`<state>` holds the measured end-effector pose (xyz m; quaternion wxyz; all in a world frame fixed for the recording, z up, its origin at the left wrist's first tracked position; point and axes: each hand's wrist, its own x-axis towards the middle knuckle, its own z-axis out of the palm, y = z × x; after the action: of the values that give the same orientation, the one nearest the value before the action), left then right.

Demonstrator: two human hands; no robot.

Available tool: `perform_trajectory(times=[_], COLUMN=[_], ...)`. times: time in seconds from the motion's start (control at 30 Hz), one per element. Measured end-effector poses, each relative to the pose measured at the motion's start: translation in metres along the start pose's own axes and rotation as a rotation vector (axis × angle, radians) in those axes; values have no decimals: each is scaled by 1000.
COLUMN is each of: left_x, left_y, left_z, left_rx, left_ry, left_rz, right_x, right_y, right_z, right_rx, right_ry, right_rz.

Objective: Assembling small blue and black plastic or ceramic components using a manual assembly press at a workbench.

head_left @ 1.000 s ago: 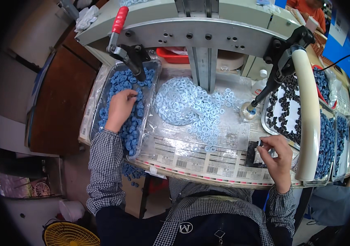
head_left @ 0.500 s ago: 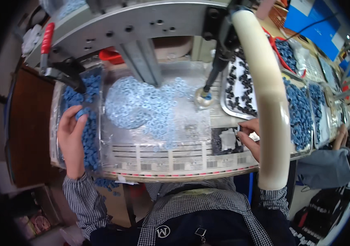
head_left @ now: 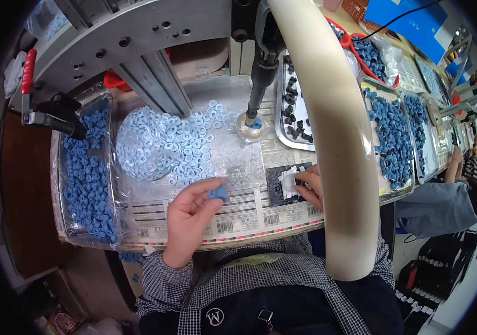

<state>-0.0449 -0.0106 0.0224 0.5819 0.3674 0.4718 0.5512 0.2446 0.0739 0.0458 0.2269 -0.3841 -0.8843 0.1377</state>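
My left hand [head_left: 188, 219] is over the front middle of the table, pinching a small blue cap-like part [head_left: 217, 194] between thumb and forefinger. My right hand [head_left: 312, 188] is partly hidden behind a thick cream-coloured tube [head_left: 342, 139]. Its thumb and forefinger come together at the edge of a black pad [head_left: 275, 194] with white pieces [head_left: 288, 183] on it; what they hold, if anything, I cannot make out. Behind the pad a round holder [head_left: 245, 133] carries another blue part [head_left: 257, 123], beneath a black rod [head_left: 257, 92]. Pale blue rings [head_left: 188, 156] lie loose and bagged left of the holder.
A tray of blue parts [head_left: 87, 192] stands at the left, under a red-handled clamp [head_left: 27, 72]. A metal tray [head_left: 287, 138] holds black pieces, partly behind the tube. More blue parts [head_left: 392, 139] fill trays at the right. A co-worker's arm [head_left: 452, 167] shows beyond them.
My left hand has moved right, from the left tray to the front middle of the table, with a blue part in its fingers. My right hand stays by the black pad. The whole view has shifted.
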Motion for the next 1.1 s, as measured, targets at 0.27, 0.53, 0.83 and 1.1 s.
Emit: perform_trajectory(times=[0.27, 0.53, 0.83, 1.1], left_x=[10, 11, 8, 12], left_y=[-14, -24, -68, -44], left_z=[30, 47, 33, 39], left_rx=[184, 414, 356, 406], left_ry=[-106, -99, -169, -148], left_rz=[80, 179, 170, 204], right_x=[3, 25, 28, 26], right_y=[-2, -40, -39, -36], right_z=[0, 4, 18, 22], right_rx=[-84, 358, 327, 344], right_ry=[-11, 35, 13, 1], right_rz=[-24, -40, -84, -112])
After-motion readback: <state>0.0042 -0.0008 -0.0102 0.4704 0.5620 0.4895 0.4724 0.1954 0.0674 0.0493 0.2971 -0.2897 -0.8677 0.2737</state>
